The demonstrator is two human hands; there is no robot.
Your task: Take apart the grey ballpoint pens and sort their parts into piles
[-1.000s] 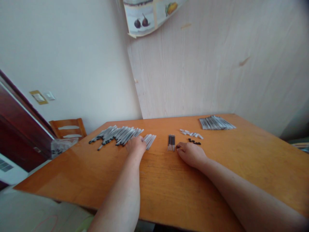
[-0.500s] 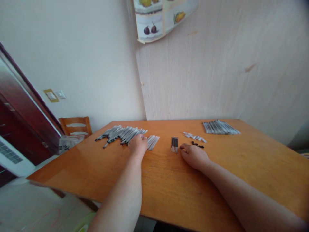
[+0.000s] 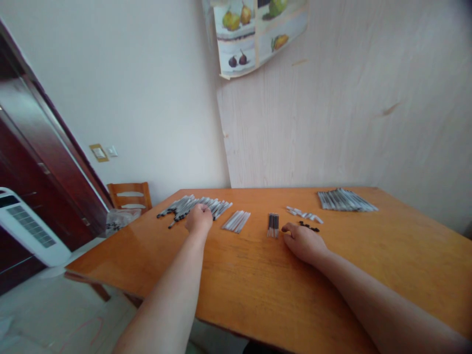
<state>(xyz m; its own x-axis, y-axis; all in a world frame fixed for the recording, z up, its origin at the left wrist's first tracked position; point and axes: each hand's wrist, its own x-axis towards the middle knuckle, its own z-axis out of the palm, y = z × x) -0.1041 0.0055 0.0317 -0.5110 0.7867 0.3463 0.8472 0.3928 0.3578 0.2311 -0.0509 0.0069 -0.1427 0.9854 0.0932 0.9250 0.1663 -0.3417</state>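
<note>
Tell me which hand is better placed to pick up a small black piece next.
Likely the right hand: it is right beside the small black pieces, while the left hand is across at the large pen pile.

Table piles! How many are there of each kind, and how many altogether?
Black-ended sticks: 1 pile
White sticks: 1 pile
Dark-topped sticks: 1 pile
Small white pieces: 1 pile
Small black pieces: 1 pile
Far grey sticks: 1 pile
Total: 6 piles
</note>
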